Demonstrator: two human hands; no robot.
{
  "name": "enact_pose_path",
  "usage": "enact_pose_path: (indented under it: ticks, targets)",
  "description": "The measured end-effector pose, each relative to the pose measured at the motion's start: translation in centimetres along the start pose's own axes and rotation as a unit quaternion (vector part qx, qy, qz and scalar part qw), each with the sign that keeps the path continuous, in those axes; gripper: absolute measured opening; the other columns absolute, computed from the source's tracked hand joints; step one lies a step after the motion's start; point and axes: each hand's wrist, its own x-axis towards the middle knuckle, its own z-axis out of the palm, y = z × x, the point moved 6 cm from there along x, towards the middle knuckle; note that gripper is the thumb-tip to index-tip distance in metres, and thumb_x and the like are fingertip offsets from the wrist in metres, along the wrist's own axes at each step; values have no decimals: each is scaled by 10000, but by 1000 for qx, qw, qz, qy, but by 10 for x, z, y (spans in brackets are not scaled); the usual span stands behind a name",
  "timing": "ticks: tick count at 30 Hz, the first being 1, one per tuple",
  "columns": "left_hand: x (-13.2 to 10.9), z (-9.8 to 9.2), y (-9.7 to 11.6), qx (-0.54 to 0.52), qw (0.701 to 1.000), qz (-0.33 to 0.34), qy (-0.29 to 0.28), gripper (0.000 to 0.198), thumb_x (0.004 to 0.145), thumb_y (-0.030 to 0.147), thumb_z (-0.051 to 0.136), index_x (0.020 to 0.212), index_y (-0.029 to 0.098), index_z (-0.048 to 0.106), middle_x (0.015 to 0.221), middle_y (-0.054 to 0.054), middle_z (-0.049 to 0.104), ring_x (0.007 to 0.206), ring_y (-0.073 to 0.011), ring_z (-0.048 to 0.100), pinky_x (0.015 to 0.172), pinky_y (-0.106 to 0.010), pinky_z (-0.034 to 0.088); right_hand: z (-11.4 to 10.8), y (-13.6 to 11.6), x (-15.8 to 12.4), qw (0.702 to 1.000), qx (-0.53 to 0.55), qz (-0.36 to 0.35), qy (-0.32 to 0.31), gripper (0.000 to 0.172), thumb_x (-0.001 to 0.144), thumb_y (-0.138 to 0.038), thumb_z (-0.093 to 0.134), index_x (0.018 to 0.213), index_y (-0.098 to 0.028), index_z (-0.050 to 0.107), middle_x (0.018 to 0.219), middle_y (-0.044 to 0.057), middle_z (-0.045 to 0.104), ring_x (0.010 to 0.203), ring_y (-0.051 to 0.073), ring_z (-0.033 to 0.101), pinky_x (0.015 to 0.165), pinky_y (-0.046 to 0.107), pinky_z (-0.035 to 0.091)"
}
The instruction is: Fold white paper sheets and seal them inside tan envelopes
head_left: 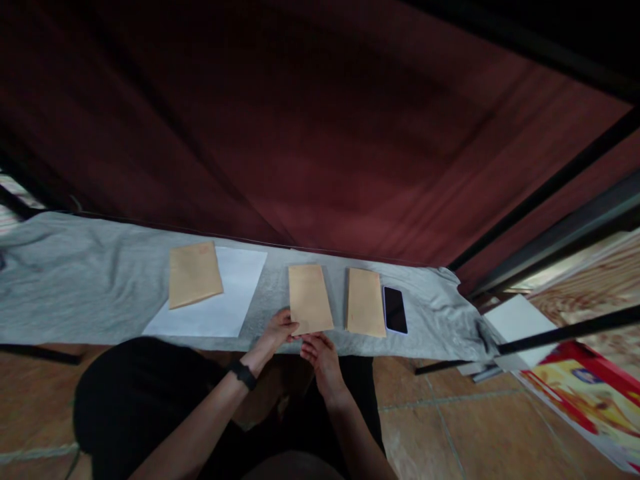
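Note:
A plain brown envelope [310,299] lies at a slight slant on the grey cloth, its lower edge near the front of the surface. My left hand [279,332], with a dark band on the wrist, pinches its lower left corner, thumb on top. Along the same lower edge, the bent fingers of my right hand [320,353] meet the paper; how firmly they grip is hard to see. To the right lies a second brown envelope [366,303], apparently a thicker one or a pile. Another brown envelope [194,275] rests at the left, partly over a white sheet [235,293].
A dark-screened phone [395,310] lies beside the right envelope. The grey cloth [115,280] covers a narrow surface backed by a dark red panel [320,167]. Black metal bars [575,330], a white box [520,320] and a red and yellow package [595,400] are at the right.

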Motion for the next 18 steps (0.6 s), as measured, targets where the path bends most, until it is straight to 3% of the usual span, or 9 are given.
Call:
enact_pose_path:
  ticks: [2, 4, 7, 9, 11, 14, 16, 18]
  targets:
    - [7, -7, -1, 31, 999, -8, 8, 320, 635, 312, 721, 904, 184, 604, 662, 22, 660, 496, -128, 588, 487, -234, 433, -6, -2, -1, 995, -95, -22, -12, 303, 809, -442, 711, 934, -167, 719, 858, 78, 765, 643, 181, 691, 591, 303, 588]
    - [12, -13, -2, 64, 998, -13, 20, 272, 657, 271, 704, 892, 199, 586, 625, 50, 624, 460, -114, 554, 467, -222, 416, -12, -14, -4, 970, -218, -106, -1, 279, 882, -420, 607, 955, -180, 730, 861, 64, 761, 682, 192, 700, 627, 325, 600]
    - [15, -17, -2, 116, 993, -11, 34, 217, 714, 217, 651, 913, 213, 565, 604, 67, 598, 451, -111, 534, 469, -219, 417, -11, -38, -12, 874, -397, -279, 17, 281, 959, -280, 486, 1093, -208, 722, 1069, 83, 749, 990, 221, 703, 906, 387, 574]
    - [15, -19, -2, 156, 987, -6, 42, 217, 746, 189, 619, 952, 212, 558, 600, 65, 597, 449, -120, 531, 481, -231, 426, -7, -45, -16, 799, -491, -346, -2, 342, 978, -199, 445, 1226, -208, 680, 1227, 98, 707, 1181, 224, 635, 1072, 432, 478]
    - [12, -21, 0, 198, 978, 4, 57, 250, 755, 170, 620, 995, 206, 560, 610, 52, 602, 481, -145, 560, 521, -256, 447, -6, -45, -18, 734, -560, -382, -35, 391, 988, -155, 426, 1318, -202, 630, 1327, 103, 662, 1279, 221, 577, 1147, 469, 404]
    - [6, -26, 4, 258, 961, 26, 97, 324, 761, 171, 655, 1075, 188, 577, 721, -14, 651, 688, -227, 662, 680, -327, 497, -10, -37, -18, 664, -621, -411, -71, 439, 997, -138, 418, 1407, -201, 560, 1421, 103, 601, 1355, 218, 519, 1178, 499, 366]
    - [2, -26, 11, 299, 944, 58, 125, 307, 819, 221, 634, 1120, 184, 589, 892, -85, 687, 912, -280, 681, 830, -379, 498, -14, -33, -16, 642, -638, -418, -78, 457, 1002, -145, 416, 1444, -201, 523, 1447, 104, 580, 1374, 218, 504, 1174, 503, 374]
    - [2, -19, 23, 359, 914, 138, 130, 290, 905, 302, 560, 1170, 189, 600, 1083, -131, 683, 1099, -294, 638, 961, -403, 466, -17, -30, -14, 636, -642, -420, -81, 463, 1003, -147, 414, 1451, -205, 515, 1447, 103, 581, 1370, 220, 510, 1166, 506, 387]
